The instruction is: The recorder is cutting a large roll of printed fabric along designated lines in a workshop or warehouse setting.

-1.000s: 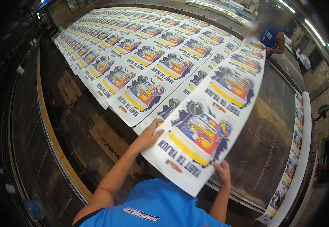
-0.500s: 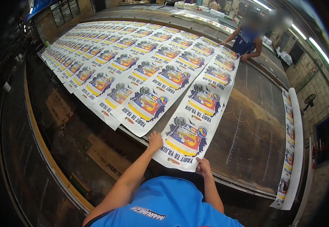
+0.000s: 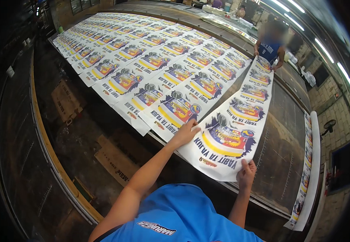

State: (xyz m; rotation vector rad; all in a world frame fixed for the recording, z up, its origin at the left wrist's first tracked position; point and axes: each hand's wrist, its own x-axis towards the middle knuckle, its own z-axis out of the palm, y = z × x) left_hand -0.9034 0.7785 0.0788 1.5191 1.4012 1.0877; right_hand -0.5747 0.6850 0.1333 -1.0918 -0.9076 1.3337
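A long printed white strip [image 3: 226, 137] with repeated colourful emblems stretches from me toward a co-worker [image 3: 269, 50] at the back right, whose hands hold its far end. My left hand [image 3: 187, 131] grips the strip's near left corner, fingers closed on it. Closed on the near right edge, thumb on top, is my right hand [image 3: 246, 171]. The strip hangs over the dark worktable [image 3: 281, 149]. To its left, many printed sheets [image 3: 114, 60] lie in overlapping rows across the table, with a narrow dark gap beside the strip.
A roll of printed material [image 3: 306, 169] lies along the table's right end. Cardboard pieces [image 3: 114, 161] sit below the table's edge at left, beside a second dark table [image 3: 17, 153]. A fan [image 3: 329, 127] stands near the block wall at right.
The strip first dropped toward the table, then shifted right, with both my hands moving right along with it. The co-worker's end rose slightly and moved right.
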